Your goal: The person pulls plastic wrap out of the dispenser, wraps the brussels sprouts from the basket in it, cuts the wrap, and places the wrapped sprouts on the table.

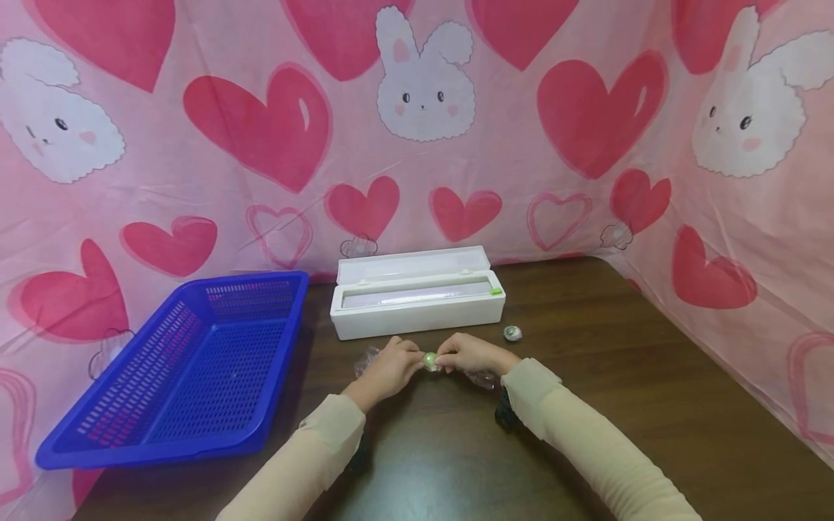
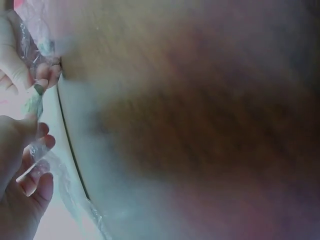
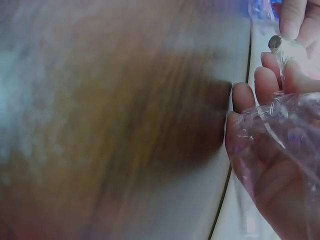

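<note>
Between both hands, in the middle of the head view, is a small round green-and-white thing [image 1: 430, 361] with a dark end [image 3: 274, 42], in clear plastic film [image 3: 290, 117]. My left hand [image 1: 392, 366] pinches it from the left with thumb and fingertips. From the right, my right hand [image 1: 474, 353] pinches it too. Loose film lies across the right hand's fingers in the right wrist view, and more film [image 1: 367, 360] shows beside the left hand. Past the right hand, a similar small green-and-white thing [image 1: 512, 333] rests on the table.
Just beyond the hands stands a long white film dispenser box [image 1: 417, 315], its lid [image 1: 413, 265] raised and a green slider [image 1: 496, 291] at its right end. A blue perforated basket [image 1: 163, 454] occupies the left side of the brown wooden table [image 1: 619, 405]. Pink printed cloth hangs behind and at the sides.
</note>
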`<state>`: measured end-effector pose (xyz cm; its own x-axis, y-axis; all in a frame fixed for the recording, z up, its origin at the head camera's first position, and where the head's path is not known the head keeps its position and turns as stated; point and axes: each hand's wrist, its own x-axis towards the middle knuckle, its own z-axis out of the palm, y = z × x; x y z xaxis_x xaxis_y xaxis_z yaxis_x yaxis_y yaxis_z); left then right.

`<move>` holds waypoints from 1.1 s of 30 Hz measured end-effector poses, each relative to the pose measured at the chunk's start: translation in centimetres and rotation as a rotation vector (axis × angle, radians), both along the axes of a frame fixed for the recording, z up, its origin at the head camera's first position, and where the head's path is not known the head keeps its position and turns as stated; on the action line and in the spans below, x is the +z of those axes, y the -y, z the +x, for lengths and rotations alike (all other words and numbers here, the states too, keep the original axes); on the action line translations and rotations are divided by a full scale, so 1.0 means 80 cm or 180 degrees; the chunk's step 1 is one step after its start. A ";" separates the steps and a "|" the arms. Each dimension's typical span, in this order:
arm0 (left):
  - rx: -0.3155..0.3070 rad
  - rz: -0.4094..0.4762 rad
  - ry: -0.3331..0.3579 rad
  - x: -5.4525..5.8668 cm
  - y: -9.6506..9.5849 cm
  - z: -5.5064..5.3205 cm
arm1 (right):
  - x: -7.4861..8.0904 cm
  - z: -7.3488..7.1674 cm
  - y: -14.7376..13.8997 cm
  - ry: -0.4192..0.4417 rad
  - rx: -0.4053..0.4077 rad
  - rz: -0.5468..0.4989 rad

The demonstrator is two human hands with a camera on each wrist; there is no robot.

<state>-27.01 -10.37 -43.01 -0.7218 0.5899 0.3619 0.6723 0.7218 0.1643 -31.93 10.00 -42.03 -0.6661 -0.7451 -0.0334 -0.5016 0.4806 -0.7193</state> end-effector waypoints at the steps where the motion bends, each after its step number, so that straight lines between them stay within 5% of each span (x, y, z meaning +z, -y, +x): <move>1: 0.0045 -0.0027 0.0011 0.000 0.000 0.000 | 0.000 0.000 0.000 -0.0014 0.0005 0.0000; 6: 0.0228 0.0035 0.0070 0.001 0.000 0.002 | 0.001 0.000 -0.002 -0.0027 -0.0020 -0.0052; 11: 0.0276 0.0460 -0.0120 0.007 0.001 0.002 | 0.004 -0.001 -0.005 0.0012 -0.0130 -0.0107; 24: 0.0307 0.1157 -0.0080 0.021 0.000 0.010 | 0.007 0.000 -0.010 0.0497 -0.0406 -0.0378; 28: 0.0278 0.1229 0.0077 0.020 0.000 0.012 | 0.010 0.002 -0.009 0.0546 -0.0432 -0.0427; 33: 0.0175 0.1260 0.0647 0.017 0.001 0.012 | 0.013 0.004 -0.007 0.0519 -0.0470 -0.0427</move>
<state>-26.05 -10.43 -41.65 -0.8280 0.3932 0.3997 0.5602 0.6105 0.5598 -31.62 10.54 -41.03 -0.7618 -0.6453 -0.0567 -0.3053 0.4349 -0.8471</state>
